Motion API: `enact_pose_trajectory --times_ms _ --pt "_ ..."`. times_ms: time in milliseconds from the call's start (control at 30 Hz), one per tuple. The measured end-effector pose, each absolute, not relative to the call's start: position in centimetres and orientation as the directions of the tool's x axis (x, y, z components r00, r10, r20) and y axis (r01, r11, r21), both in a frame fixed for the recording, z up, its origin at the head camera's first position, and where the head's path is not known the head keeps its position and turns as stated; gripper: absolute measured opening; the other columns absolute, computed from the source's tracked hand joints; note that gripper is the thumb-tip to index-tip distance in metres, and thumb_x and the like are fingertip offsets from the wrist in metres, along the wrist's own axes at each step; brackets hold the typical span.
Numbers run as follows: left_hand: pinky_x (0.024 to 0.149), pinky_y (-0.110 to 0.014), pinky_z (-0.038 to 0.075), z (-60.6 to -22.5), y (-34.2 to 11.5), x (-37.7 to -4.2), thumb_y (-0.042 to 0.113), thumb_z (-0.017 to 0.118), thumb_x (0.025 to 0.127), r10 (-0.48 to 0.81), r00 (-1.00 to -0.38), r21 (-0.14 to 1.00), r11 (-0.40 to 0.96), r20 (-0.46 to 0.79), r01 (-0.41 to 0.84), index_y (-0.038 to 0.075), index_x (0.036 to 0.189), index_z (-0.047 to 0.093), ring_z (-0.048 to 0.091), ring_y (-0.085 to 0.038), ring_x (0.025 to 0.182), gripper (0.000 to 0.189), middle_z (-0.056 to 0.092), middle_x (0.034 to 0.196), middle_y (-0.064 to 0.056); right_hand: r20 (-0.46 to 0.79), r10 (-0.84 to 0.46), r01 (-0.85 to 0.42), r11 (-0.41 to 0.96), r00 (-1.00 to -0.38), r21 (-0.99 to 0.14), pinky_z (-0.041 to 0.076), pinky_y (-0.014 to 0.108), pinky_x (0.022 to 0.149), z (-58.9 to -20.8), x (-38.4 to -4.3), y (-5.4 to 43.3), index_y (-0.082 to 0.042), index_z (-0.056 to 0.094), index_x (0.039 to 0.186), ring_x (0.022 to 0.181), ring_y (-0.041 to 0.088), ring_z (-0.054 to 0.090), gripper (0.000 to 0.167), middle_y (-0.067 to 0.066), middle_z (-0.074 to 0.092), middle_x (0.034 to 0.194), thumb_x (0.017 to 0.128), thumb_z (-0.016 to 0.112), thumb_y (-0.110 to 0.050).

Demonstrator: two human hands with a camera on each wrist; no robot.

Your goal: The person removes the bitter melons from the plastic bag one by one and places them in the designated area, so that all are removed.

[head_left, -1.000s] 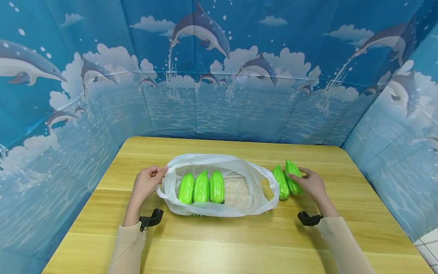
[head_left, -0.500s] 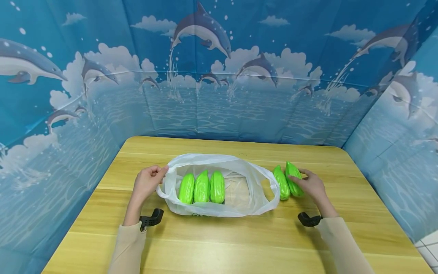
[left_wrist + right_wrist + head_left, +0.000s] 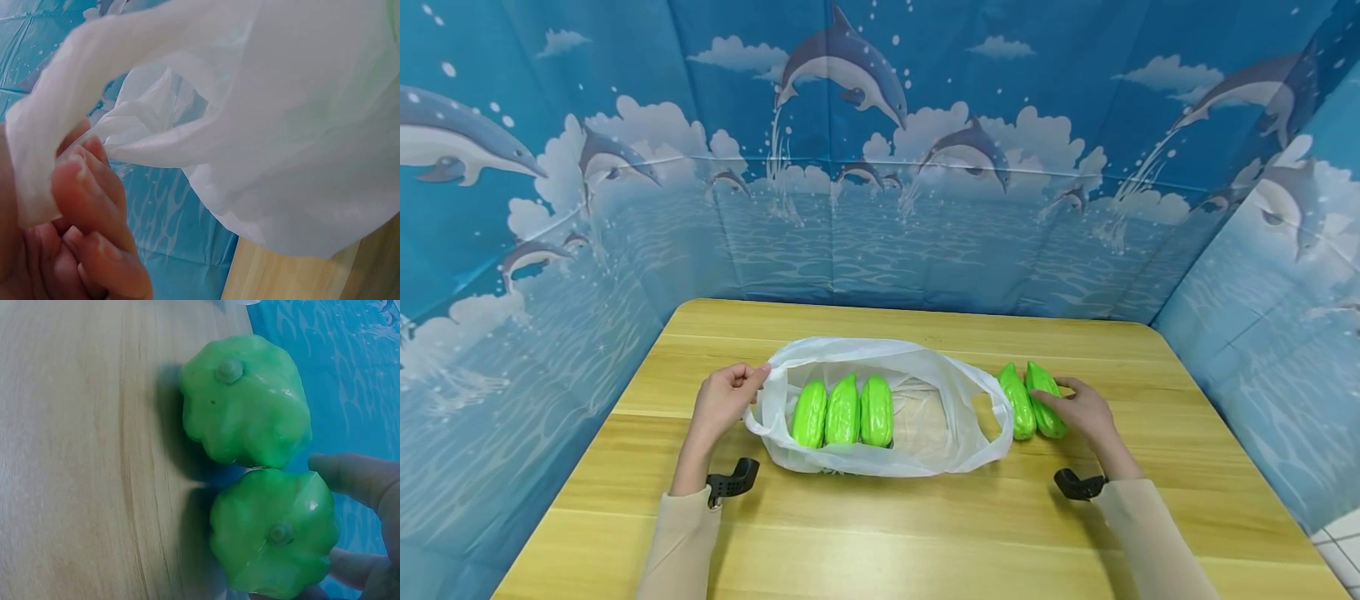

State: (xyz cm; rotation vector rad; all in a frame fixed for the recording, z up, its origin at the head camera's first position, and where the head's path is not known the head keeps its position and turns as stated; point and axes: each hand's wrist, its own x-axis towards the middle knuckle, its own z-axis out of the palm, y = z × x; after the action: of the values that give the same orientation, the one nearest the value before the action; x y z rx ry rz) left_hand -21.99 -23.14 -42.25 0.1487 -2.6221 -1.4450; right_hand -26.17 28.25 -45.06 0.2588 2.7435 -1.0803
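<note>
A white plastic bag [image 3: 910, 463] lies spread with its mouth facing up, and three bright green bitter melons [image 3: 842, 410] lie side by side at its left end. My left hand [image 3: 722, 398] pinches the bag's left handle; the left wrist view shows the handle [image 3: 75, 69] looped over curled fingers. Right of the bag, two more bitter melons stand out on the wood. My right hand [image 3: 1081, 408] holds the outer bitter melon [image 3: 275, 534] between thumb and fingers. The inner bitter melon [image 3: 247, 403] lies right against it, close to the bag's right handle.
The wooden table [image 3: 880, 542] extends in front of and behind the bag. A blue dolphin-print curtain [image 3: 880, 242] hangs along the back and both sides. A black wrist camera mount [image 3: 1078, 483] sits on each wrist.
The outer bitter melon has come slightly toward me and lower in my right hand, lining up beside the inner one. My left hand and the bag have stayed put.
</note>
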Motion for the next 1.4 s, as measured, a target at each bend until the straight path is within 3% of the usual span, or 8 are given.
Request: enact_pose_trajectory --times_ms 533,967,1400 --pt "0.044 -0.027 0.030 -42.24 -23.15 -21.97 0.053 0.057 0.090 -0.145 -0.987 0.844 0.535 0.072 -0.017 0.005 0.078 0.061 0.043 -0.019 0.049 0.050 0.059 0.066 -0.014 -0.245 0.088 0.229 0.733 -0.966 -0.641 0.038 0.058 0.090 -45.51 -26.06 28.62 0.009 0.027 0.143 0.118 0.051 0.039 0.096 0.038 0.035 0.134 0.086 0.054 -0.064" --pt "0.045 -0.027 0.031 -42.38 -23.19 -22.01 0.054 0.056 0.090 -0.146 -0.986 0.838 0.546 0.081 -0.012 0.006 0.077 0.060 0.045 -0.021 0.051 0.049 0.057 0.063 -0.005 -0.272 0.077 0.236 0.744 -0.959 -0.625 0.037 0.057 0.092 -45.37 -26.14 28.50 0.013 0.026 0.141 0.120 0.052 0.036 0.100 0.038 0.033 0.136 0.085 0.051 -0.067" --pt "0.044 -0.027 0.031 -42.35 -23.17 -22.01 0.053 0.057 0.090 -0.147 -0.986 0.840 0.542 0.081 -0.012 0.005 0.079 0.061 0.043 -0.019 0.050 0.050 0.057 0.063 -0.005 -0.281 0.066 0.236 0.739 -0.958 -0.631 0.037 0.056 0.093 -45.41 -26.17 28.51 0.014 0.024 0.141 0.121 0.052 0.035 0.100 0.038 0.032 0.136 0.086 0.051 -0.066"
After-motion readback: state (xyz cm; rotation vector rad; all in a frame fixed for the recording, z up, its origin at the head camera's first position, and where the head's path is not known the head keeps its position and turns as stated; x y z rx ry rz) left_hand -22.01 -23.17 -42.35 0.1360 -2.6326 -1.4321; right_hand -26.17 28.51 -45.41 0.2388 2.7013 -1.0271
